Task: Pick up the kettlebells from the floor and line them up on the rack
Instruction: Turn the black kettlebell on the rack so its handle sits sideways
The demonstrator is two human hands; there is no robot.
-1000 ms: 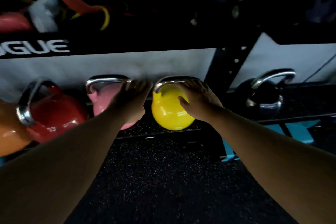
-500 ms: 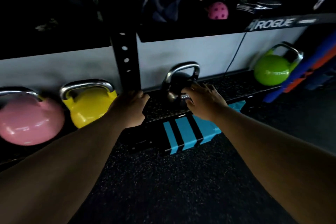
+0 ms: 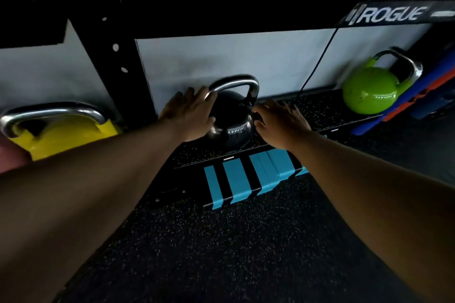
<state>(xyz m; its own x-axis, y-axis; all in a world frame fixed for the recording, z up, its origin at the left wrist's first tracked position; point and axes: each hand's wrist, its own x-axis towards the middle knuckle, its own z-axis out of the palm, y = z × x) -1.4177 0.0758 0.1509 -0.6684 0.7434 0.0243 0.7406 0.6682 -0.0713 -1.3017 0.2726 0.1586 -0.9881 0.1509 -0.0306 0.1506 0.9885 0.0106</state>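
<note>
Two bare forearms reach forward over dark speckled rubber flooring [image 3: 209,253]. The left hand [image 3: 189,115] and right hand [image 3: 280,123], fingers spread and unclenched, press flat against opposite sides of a round black kettlebell with a steel handle [image 3: 231,128], standing upright between them on the black rack's low speckled shelf [image 3: 320,108]. Beyond the right fingers sits a glossy green kettlebell [image 3: 369,93]; left of the left fingers, a yellow kettlebell [image 3: 64,135].

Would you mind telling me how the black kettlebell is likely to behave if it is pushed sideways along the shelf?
The black kettlebell looks like solid metal, so probably heavy for its size. Its glossy round body may slip under the left hand and right hand, both flat against it. The speckled shelf mat looks grippy, so it may drag or rock rather than slide.
</note>
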